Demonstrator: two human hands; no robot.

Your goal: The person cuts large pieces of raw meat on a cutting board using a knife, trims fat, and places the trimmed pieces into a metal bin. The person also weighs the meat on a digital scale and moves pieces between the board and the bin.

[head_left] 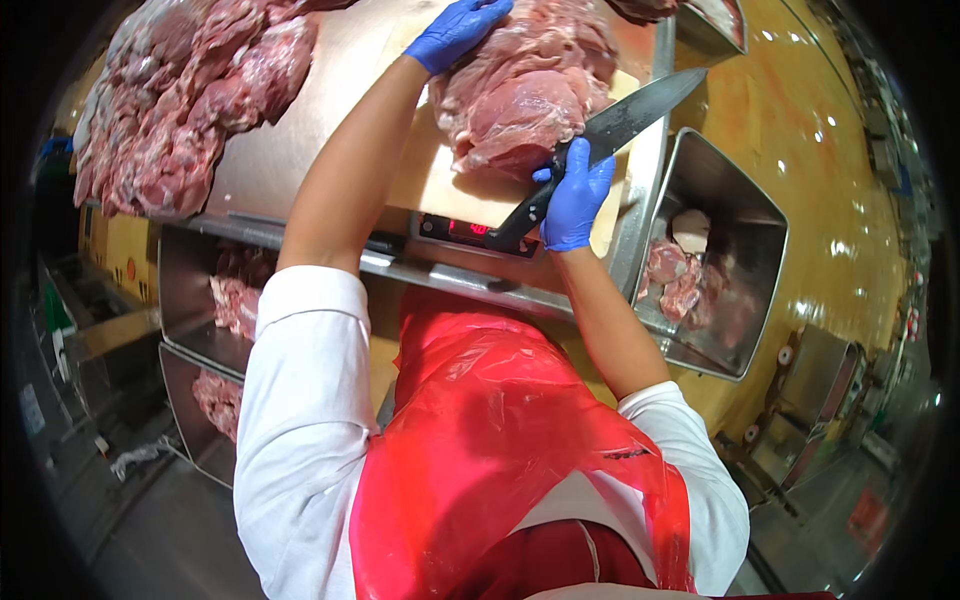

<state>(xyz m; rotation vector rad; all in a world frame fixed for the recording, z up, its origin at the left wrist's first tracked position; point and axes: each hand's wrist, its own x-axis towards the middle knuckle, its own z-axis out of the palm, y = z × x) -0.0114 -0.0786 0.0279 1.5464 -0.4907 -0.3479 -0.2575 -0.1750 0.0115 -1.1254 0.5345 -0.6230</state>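
My left hand [452, 35], in a blue glove, grips the top left of a large pink cut of meat [520, 95] on a pale cutting board [405, 180]. My right hand [575, 200], also gloved, is closed round the black handle of a large knife [645, 105]. Its blade points up and right, beside the meat's right side. Below the board sits a scale with a red display [470, 230], partly hidden by the knife handle.
A big pile of meat [190, 90] covers the left of the steel table [270, 160]. Steel bins holding meat hang at lower left [185, 290] and right [740, 260]. More meat lies at the top edge. Carts [815, 400] stand on the yellow floor.
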